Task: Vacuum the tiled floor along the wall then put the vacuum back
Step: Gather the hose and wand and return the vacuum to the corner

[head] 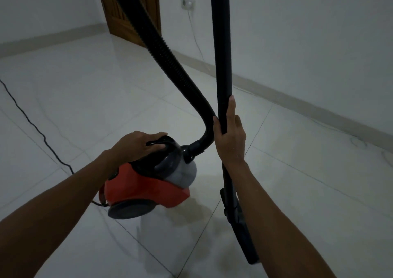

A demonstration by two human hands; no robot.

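- Vacuum point(146, 184): small canister type, orange-red lower shell, grey front dome, black top with a carry handle, dark round wheel disc facing me on the near side. It sits over the white tiled floor point(85, 99), roughly centre of view, well apart from the wall point(297, 33). Cannot tell whether it rests on the tiles or hangs just above them.
- My left hand point(138, 145): palm down on the black top handle, fingers curled over its far edge, gripping it.
- Hose point(161, 50): black, ribbed, leaves the grey dome through a smooth black elbow, bends upward and runs out of the top of the view.
- Wand point(222, 44): straight black tube, near upright, passes beyond the top edge. Its lower end meets a flat black floor head point(244, 231) at the tiles beside my right forearm.
- My right hand point(230, 137): wrapped round the wand at mid-length, thumb on the left side, fingers closed round the right side; index finger lies straight up along the tube.
- Hose elbow and wand are just beside each other at my right hand; contact uncertain.
- Thin black power cord point(32, 124) trails over the tiles at left toward the canister's rear.
- Background: wooden door point(127, 12), wall socket point(188, 3) with a thin cable hanging from it, pale skirting along the wall.
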